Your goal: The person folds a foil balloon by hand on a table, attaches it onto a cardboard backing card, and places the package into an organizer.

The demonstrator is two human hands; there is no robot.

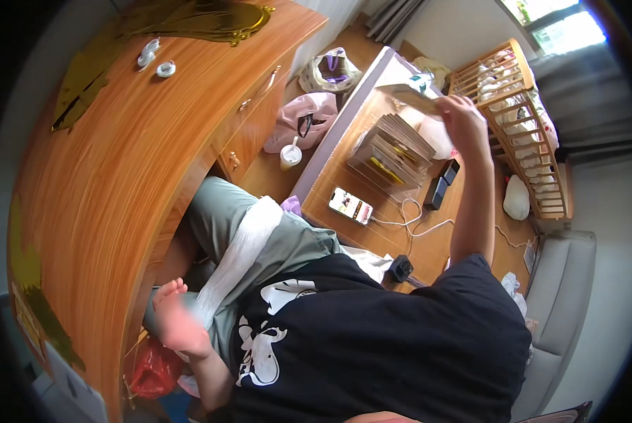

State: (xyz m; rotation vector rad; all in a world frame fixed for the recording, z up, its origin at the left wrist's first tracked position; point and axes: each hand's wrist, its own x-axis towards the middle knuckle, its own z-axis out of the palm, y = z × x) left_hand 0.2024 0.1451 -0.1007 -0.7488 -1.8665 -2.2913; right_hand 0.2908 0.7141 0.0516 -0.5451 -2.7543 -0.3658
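My right arm reaches out to the far right, and my right hand (463,116) is closed on the edge of a flat brown cardboard piece (409,97). Just below that piece, a clear box (372,169) holds several brown cardboard sheets (408,137) standing on edge. My left hand (180,321) rests low beside my lap, next to the desk edge, fingers loosely extended and nothing visible in it; part of it is blurred. A white cloth strip (242,257) lies across my grey-green trousers.
A wooden desk (118,141) with small white round items (166,69) fills the left. Around the box are a lit phone (350,205), a white cable (408,222), and a black case (441,185). A lidded cup (290,154), bags (303,116), and a wooden crib (520,120) stand beyond.
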